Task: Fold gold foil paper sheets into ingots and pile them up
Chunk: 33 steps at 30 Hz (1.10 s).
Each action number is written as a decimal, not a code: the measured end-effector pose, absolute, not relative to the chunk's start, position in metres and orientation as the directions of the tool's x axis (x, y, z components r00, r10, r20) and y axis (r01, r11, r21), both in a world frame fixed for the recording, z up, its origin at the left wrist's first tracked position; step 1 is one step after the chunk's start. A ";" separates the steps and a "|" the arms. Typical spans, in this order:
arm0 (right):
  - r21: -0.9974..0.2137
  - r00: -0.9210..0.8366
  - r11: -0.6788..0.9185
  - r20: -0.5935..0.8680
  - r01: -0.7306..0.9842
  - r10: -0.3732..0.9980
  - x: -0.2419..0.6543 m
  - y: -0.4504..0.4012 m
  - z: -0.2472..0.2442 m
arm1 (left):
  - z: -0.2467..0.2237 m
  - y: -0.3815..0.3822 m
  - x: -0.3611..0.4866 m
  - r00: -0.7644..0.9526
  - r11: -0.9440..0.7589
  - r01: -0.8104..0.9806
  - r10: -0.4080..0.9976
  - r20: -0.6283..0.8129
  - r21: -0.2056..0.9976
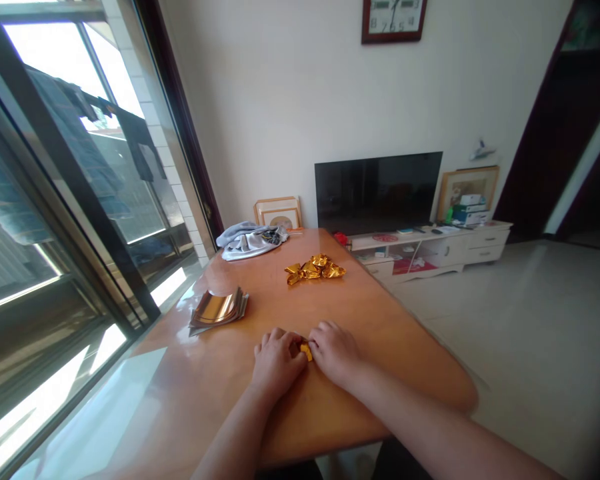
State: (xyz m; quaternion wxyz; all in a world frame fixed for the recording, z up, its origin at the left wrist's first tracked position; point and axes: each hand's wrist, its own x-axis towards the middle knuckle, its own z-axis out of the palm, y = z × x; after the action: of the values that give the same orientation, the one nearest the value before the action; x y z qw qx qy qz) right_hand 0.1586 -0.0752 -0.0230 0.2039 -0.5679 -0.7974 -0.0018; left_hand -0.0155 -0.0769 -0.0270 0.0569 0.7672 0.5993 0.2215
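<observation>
Left hand [276,363]: narrow, small folded gold foil piece [306,352] held
Right hand [334,353]: narrow, same piece pinched
Grip: best kept firm from both sides

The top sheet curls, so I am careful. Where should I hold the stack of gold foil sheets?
Grip the stack of gold foil sheets at its flat right edge, from the right: the top sheet curls up only farther left.

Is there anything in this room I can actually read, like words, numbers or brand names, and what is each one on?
Wall clock: "8", "7", "6", "5" along the lower face; the rest is cut off.
White boxes on the cabinet: markings too small to read.
Gold foil pieces on the table: no lettering can be made out.
</observation>
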 end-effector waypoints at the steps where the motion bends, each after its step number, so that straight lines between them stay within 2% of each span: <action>1: -0.203 -0.289 0.367 0.331 0.908 0.898 0.158 -0.077 -0.023 | -0.026 -0.077 -0.015 0.177 -0.266 0.899 0.948 0.266 0.348; 8: -0.087 -0.378 0.414 0.272 0.906 0.885 0.155 -0.084 -0.017 | -0.021 -0.084 -0.012 0.112 -0.207 0.921 0.953 0.282 0.330; 12: -0.076 -0.407 0.435 0.240 0.897 0.881 0.156 -0.090 -0.013 | -0.016 -0.089 -0.011 0.243 -0.353 0.882 0.909 0.340 0.312; 16: -0.098 -0.420 0.447 0.212 0.889 0.882 0.157 -0.099 -0.009 | -0.009 -0.093 -0.008 0.315 -0.404 0.863 0.899 0.303 0.302; 20: -0.158 -0.409 0.443 0.204 0.883 0.889 0.163 -0.105 -0.005 | -0.005 -0.095 -0.007 0.310 -0.388 0.858 0.914 0.263 0.338; 26: -0.398 -0.237 0.278 0.149 0.874 0.960 0.187 -0.084 -0.001 | -0.008 -0.095 -0.007 0.294 -0.377 0.859 0.917 0.269 0.347; 28: -0.427 -0.187 0.211 0.098 0.879 0.977 0.192 -0.074 0.000 | -0.010 -0.094 -0.008 0.295 -0.380 0.861 0.915 0.274 0.340; 33: -0.423 -0.172 0.165 0.022 0.891 0.985 0.183 -0.061 0.004 | -0.011 -0.093 -0.009 0.303 -0.391 0.858 0.909 0.285 0.334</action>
State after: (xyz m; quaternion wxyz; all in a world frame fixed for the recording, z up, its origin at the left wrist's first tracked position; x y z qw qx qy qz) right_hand 0.1830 -0.0610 0.0040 0.1478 -0.6262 -0.7488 0.1591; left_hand -0.0093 -0.0931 -0.0106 0.0593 0.8049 0.5488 0.2176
